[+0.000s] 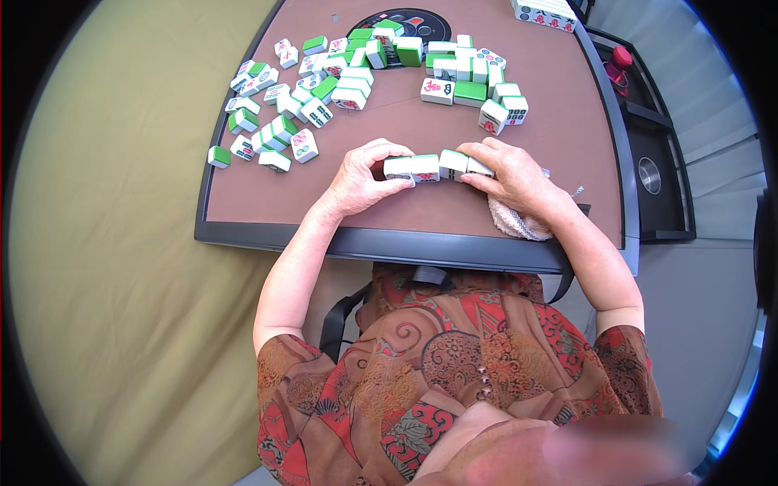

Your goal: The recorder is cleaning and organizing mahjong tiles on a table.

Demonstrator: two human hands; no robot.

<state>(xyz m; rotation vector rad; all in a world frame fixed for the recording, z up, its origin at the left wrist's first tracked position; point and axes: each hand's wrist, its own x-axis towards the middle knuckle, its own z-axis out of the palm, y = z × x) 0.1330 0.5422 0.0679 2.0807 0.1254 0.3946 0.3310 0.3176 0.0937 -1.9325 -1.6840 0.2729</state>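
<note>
In front of me on the brown mahjong table (389, 209), two short groups of green-backed white tiles stand on edge in a line, with a narrow gap between them. My left hand (358, 179) pinches the left tiles (425, 169) at their outer end between thumb and fingers. Thumb and fingers of my right hand (516, 170) grip the right tiles (453, 165), partly covering them. Under the right wrist lies a crumpled pale cloth (513, 220). Loose tiles (316, 112) spread across the left, some face up and some green side up; more tiles (469, 92) cluster beyond my right hand.
A round black console (434, 30) sits in the table's middle, partly covered by tiles. At the far right corner stands a row of tiles (544, 15). The side shelf (656, 130) holds a red-capped bottle (620, 61) and a metal cup holder (649, 176). The dark table rim (450, 248) runs before me.
</note>
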